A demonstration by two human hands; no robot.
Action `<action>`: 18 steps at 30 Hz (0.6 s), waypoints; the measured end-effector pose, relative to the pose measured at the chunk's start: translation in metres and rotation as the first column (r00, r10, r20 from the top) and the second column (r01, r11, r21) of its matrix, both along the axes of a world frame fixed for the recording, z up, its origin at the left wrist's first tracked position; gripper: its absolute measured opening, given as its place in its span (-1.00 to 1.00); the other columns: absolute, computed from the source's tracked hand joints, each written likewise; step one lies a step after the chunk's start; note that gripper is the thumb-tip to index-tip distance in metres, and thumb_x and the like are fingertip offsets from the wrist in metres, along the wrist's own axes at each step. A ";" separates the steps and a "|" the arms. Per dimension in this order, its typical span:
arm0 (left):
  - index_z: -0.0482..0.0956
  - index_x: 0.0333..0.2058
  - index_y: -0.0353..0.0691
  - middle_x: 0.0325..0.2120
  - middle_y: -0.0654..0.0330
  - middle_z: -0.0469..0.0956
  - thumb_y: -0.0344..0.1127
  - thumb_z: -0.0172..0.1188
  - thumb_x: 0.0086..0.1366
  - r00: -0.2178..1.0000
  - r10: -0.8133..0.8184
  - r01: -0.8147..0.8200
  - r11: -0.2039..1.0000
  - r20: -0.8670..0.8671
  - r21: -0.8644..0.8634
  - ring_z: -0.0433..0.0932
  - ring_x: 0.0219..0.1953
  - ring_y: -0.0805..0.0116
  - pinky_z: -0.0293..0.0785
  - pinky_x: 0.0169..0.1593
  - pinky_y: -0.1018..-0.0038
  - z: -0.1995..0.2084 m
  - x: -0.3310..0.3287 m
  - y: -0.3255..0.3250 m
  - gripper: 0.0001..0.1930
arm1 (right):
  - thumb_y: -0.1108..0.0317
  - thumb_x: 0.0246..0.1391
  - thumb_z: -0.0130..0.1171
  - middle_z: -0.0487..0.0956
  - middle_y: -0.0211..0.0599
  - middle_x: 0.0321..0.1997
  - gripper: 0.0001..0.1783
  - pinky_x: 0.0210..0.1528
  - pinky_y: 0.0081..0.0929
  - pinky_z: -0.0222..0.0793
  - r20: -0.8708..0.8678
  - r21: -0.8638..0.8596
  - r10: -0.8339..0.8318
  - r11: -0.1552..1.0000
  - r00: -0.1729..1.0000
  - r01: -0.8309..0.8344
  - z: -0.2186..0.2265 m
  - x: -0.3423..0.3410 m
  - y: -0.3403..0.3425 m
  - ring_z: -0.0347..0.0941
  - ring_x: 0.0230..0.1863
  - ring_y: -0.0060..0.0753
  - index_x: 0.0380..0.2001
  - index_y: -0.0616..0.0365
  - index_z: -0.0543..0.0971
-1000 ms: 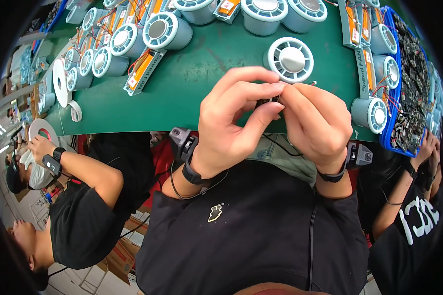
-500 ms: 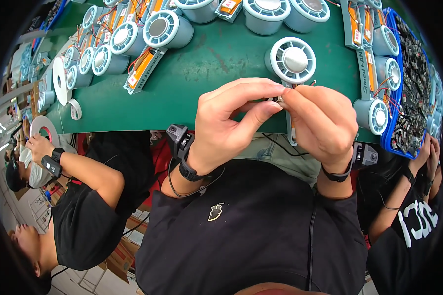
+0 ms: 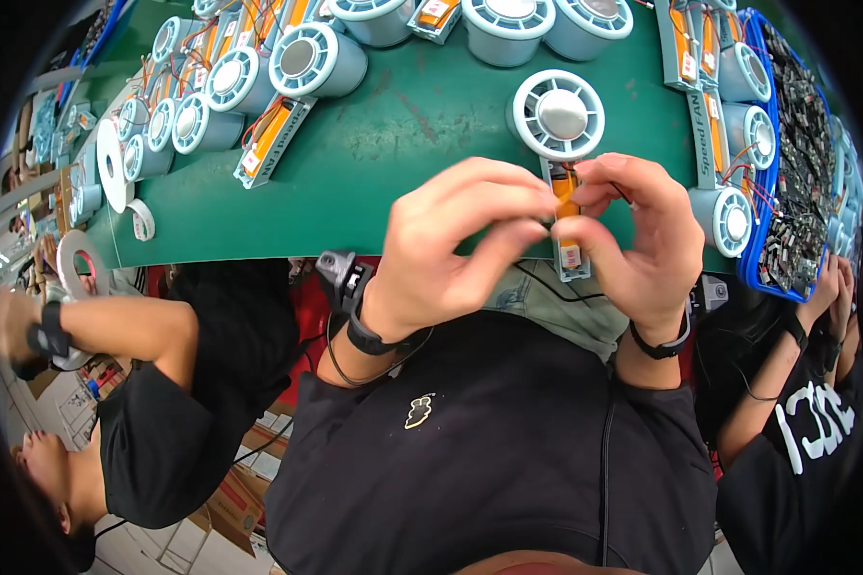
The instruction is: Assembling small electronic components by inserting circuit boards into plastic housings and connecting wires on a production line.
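A light-blue handheld fan lies in front of me, its round head facing up and its open handle toward me. An orange battery and thin wires show in the handle. My left hand is left of the handle, thumb and fingertips curled nearly together at its edge; they are slightly blurred, and anything between them is too small to make out. My right hand is over the handle's right side, thumb and forefinger apart, with a dark wire beside the fingers.
More fans with open handles line the far side of the green table. Others stand right, beside a blue tray of small dark parts. A white tape roll is at left. Co-workers sit on both sides.
My hands have moved apart from a shared pinch on a small pale part, and the handle with its battery now shows between them. The left co-worker's arm has swung outward.
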State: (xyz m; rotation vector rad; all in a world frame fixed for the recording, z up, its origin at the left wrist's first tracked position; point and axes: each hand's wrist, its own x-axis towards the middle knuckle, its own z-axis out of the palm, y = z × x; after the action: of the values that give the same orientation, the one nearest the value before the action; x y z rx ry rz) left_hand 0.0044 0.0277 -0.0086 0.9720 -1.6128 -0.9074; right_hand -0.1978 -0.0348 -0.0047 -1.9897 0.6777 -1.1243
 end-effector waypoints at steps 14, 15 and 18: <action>0.64 -0.07 -0.36 -0.15 0.00 0.68 -0.53 0.50 0.05 0.892 0.354 -0.299 0.928 0.281 -0.221 0.69 -0.19 0.18 0.65 -0.10 0.37 -0.006 0.006 0.005 -0.58 | 0.76 0.23 0.08 0.71 0.07 -0.17 -0.69 -0.15 -0.40 0.64 0.038 -0.012 0.034 0.999 0.999 -0.034 0.001 0.006 -0.008 0.69 -0.26 -0.27 0.02 0.33 0.51; 0.65 -0.06 -0.35 -0.15 0.01 0.68 -0.52 0.52 0.02 0.880 0.363 -0.303 0.926 0.308 -0.224 0.69 -0.18 0.18 0.65 -0.09 0.36 -0.005 0.006 0.005 -0.55 | 0.75 0.21 0.12 0.73 0.03 -0.21 -0.72 -0.19 -0.41 0.63 0.025 -0.041 0.032 0.999 0.999 -0.031 0.001 0.008 -0.009 0.69 -0.29 -0.29 -0.04 0.33 0.56; 0.66 -0.06 -0.33 -0.15 0.02 0.68 -0.55 0.51 -0.01 0.880 0.311 -0.256 0.947 0.358 -0.193 0.68 -0.15 0.16 0.65 -0.08 0.34 0.001 0.006 0.002 -0.53 | 0.70 0.06 0.25 0.73 -0.16 -0.31 -0.77 -0.32 -0.47 0.58 -0.062 -0.134 -0.025 0.991 0.998 0.017 0.005 0.010 -0.011 0.71 -0.36 -0.29 -0.20 0.27 0.64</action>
State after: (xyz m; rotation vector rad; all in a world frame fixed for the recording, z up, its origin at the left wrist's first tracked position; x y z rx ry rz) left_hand 0.0107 0.0300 -0.0079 1.3054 -1.7675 -0.4073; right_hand -0.1875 -0.0459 -0.0001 -2.1433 0.6730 -1.1500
